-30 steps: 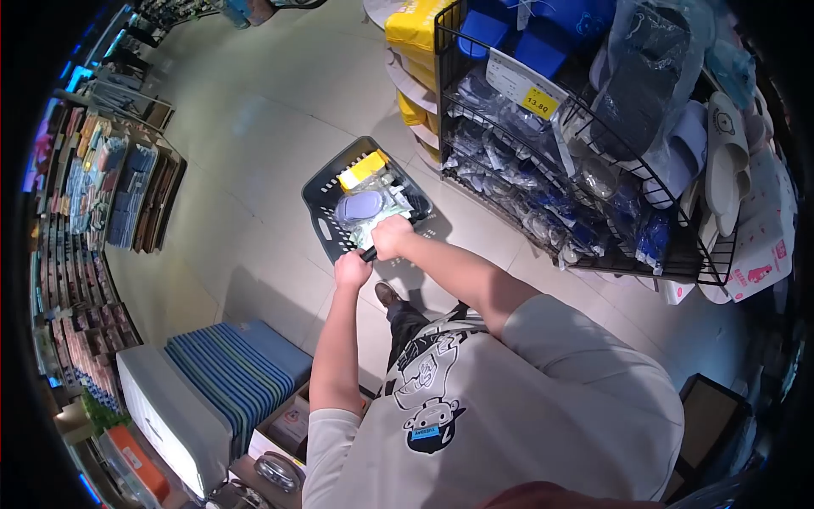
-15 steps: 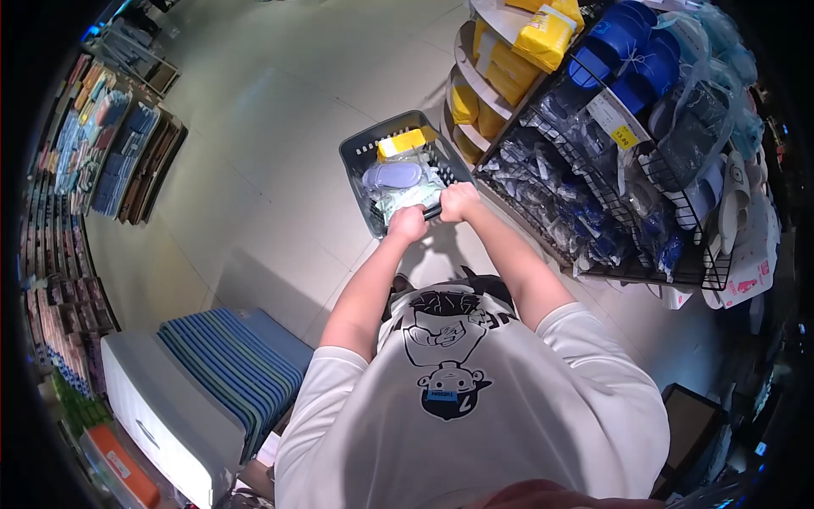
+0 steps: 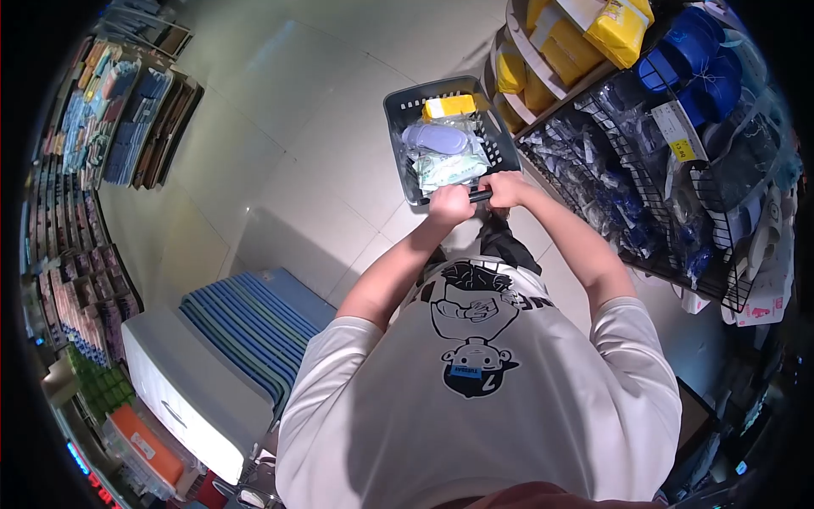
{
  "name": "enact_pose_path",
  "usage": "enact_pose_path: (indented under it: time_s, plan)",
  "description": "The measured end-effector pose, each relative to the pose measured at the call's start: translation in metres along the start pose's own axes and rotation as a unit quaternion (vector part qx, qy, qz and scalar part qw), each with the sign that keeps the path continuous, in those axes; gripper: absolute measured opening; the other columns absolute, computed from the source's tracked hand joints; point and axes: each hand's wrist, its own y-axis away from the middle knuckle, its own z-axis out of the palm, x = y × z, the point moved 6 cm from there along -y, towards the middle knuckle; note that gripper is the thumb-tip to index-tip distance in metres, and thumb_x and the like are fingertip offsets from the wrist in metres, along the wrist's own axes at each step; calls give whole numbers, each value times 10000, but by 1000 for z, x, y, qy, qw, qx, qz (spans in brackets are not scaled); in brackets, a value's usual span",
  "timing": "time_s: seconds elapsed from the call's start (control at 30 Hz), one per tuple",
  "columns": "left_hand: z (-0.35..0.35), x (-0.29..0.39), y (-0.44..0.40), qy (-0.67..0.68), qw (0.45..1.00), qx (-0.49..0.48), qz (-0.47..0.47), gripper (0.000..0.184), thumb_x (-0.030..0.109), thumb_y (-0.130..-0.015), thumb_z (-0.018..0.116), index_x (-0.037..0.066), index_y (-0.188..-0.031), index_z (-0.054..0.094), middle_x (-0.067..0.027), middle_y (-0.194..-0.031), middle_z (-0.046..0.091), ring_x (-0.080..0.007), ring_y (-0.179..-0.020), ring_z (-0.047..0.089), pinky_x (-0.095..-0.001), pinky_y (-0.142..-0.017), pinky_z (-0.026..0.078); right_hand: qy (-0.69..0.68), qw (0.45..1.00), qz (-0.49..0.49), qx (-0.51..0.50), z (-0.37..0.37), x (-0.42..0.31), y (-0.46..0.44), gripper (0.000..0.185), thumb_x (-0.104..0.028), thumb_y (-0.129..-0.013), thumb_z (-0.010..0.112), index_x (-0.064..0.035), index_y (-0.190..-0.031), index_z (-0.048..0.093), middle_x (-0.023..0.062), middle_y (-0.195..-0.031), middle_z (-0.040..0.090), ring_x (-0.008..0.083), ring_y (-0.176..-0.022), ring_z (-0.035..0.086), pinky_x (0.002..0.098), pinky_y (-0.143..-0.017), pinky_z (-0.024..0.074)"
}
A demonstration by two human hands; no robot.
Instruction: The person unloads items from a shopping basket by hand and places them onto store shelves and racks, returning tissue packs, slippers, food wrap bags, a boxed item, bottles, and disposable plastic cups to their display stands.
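Note:
Both of my hands are closed round the black handle of a dark grey shopping basket. My left hand grips its left part and my right hand its right part, close together. The basket is out in front of me, above the tiled floor. Inside, a yellow-and-white packet lies at the far end. A pale lilac slipper in clear plastic is in the middle. Nearest my hands is a white-and-green plastic packet.
On the right, close to the basket, are a rounded shelf with yellow packages and a wire rack of bagged slippers. Folded towels fill a display at left. Blue mats are stacked beside a white bin at lower left.
The view has shifted, so the basket, my hands and the surrounding shelves appear farther right. The basket and hands also sit higher in view. Both hands keep their grip on the handle.

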Motion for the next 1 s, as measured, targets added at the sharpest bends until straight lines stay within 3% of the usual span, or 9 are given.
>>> enact_pose_path:
  time_s: [0.07,0.17,0.27,0.33,0.43,0.5,0.63,0.8,1.0]
  plan:
    - [6,-4,-1,5,999,29,31,175,270,-736,730,103,-782,748,-142,-749,724,-365,-736,724,-473,-725,582,-141,986,-79,-42,10,12,-21,688,-245,-650,827,-182,-1298,605,47,-1026,698,237,-935,676,356,-827,525]
    - [11,-3,-6,-26,993,-106,-43,216,318,-786,718,126,-876,758,-126,-787,734,-326,-756,731,-442,-718,578,-387,860,-95,-317,15,29,-58,745,-266,-797,812,-189,-1454,468,-34,-1147,627,116,-984,603,269,-819,485]
    - [6,-1,-12,-39,986,-135,-87,226,333,-783,730,140,-894,767,-114,-778,732,-316,-735,727,-439,-690,576,-314,922,-27,-225,-25,53,-110,522,-428,-892,698,-187,-1338,573,-39,-1063,645,105,-819,608,266,-698,488]
    - [9,4,-11,-43,983,-145,-100,232,343,-769,738,146,-888,772,-110,-769,729,-319,-724,722,-439,-685,576,-240,963,-7,-122,-15,90,-178,464,-415,-896,674,-118,-1249,628,56,-1106,690,175,-755,664,349,-614,524]
    - [5,2,-10,-28,992,-79,-95,219,309,-705,735,112,-801,731,-140,-726,705,-332,-714,715,-449,-685,571,-126,989,-46,-61,11,126,-252,489,-320,-888,654,-65,-1299,585,146,-1163,702,291,-894,719,440,-743,574]
    - [1,5,-17,-40,994,-66,-79,224,278,-638,739,94,-750,681,-142,-712,697,-318,-712,714,-447,-693,570,-46,999,22,-2,25,149,-292,569,-236,-860,637,-48,-1381,508,238,-1310,628,408,-1083,681,502,-924,552]
    - [3,1,-22,-33,995,-50,-75,250,243,-539,783,122,-676,613,-72,-657,644,-279,-663,674,-407,-653,548,-42,999,-5,-4,30,138,-350,710,-218,-835,645,-69,-1483,396,293,-1494,428,443,-1301,535,520,-1057,480]
    - [6,-6,-27,-43,998,-17,-51,178,262,-637,686,151,-634,546,-22,-594,590,-221,-608,656,-358,-607,536,-101,993,37,52,63,148,-424,706,-235,-816,663,-4,-1436,418,315,-1408,491,436,-1288,540,513,-1079,455]
    - [2,-5,-31,-54,997,-38,-44,192,277,-610,693,158,-666,553,-8,-613,582,-217,-627,654,-359,-617,530,-198,969,140,42,83,167,-435,819,-354,-814,738,7,-1471,407,254,-1352,581,436,-1251,570,451,-1093,456]
